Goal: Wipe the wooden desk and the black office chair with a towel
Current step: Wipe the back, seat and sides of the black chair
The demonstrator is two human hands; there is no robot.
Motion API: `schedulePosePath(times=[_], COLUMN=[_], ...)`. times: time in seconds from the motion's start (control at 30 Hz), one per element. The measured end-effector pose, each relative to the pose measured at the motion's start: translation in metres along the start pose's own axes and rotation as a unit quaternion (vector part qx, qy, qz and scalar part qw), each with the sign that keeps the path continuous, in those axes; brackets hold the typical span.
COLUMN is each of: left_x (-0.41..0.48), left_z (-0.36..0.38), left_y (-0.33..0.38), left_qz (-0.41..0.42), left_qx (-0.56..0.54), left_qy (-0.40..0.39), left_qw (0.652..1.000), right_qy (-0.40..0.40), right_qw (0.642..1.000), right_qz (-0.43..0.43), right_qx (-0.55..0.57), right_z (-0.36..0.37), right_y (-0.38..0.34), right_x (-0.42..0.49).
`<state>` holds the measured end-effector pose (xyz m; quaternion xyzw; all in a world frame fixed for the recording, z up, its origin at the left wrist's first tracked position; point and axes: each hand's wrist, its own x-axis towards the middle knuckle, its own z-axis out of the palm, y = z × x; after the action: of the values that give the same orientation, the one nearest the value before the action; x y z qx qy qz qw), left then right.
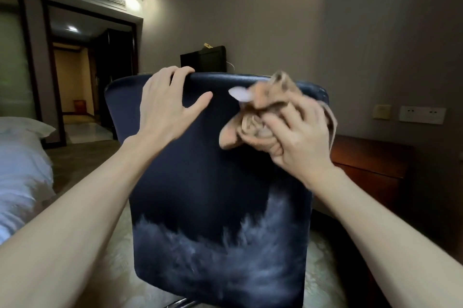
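Bed: we note white bedding and a pillow at the far left edge, well apart from the chair.
Doorway: dark-framed opening behind the bed, lit room beyond it, ceiling lights on above.
Left hand: we see it laid on the upper left of the chair back, palm against the surface. Its fingers are spread wide and curl over the top edge, thumb pointing right along the back. It has hold of nothing but the chair's edge.
Chair: dark backrest facing us, filling the middle of the view, slightly tilted. The upper half looks clean and dark; we record a pale, streaky, dusty-looking band across the lower half, rising on the right side.
Dark box: stands against the wall behind the chair's top edge; too dim for us to say what it is.
Towel: tan cloth, bunched up, pressed to the upper right of the chair back near the top corner. It is blurred.
Right hand: its fingers are curled tight around the wadded towel, holding it against the chair.
Counter: reddish-brown wood, right of the chair, low against the wall.
Wall sockets: pale plates on the wall above the counter.
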<state>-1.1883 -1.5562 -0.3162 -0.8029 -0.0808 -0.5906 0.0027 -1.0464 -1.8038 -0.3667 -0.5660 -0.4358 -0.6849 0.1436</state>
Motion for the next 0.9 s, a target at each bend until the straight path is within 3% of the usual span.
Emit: schedulePosePath(times=[0.3, 0.47, 0.57, 0.7, 0.9], left_x=[0.004, 0.022, 0.021, 0.022, 0.025], left_z=[0.029, 0.043, 0.06, 0.075, 0.089], left_y=[0.03, 0.067, 0.086, 0.095, 0.116], left_qz=[-0.052, 0.031, 0.049, 0.064, 0.042], left_qx=[0.026, 0.064, 0.045, 0.033, 0.01], left_qy=[0.055, 0.015, 0.042, 0.095, 0.166], left_qw=[0.997, 0.997, 0.997, 0.993, 0.985], right_qy=[-0.145, -0.169, -0.179, -0.141, -0.007], right_qw=[0.986, 0.983, 0.982, 0.988, 0.999], right_qz=[-0.045, -0.036, -0.034, -0.045, 0.048], right_qx=[0.067, 0.068, 0.049, 0.032, 0.002], right_z=[0.013, 0.011, 0.008, 0.001, -0.007], right_y=[-0.013, 0.003, 0.012, 0.027, 0.042], right_x=[-0.098, -0.103, -0.107, -0.101, -0.083])
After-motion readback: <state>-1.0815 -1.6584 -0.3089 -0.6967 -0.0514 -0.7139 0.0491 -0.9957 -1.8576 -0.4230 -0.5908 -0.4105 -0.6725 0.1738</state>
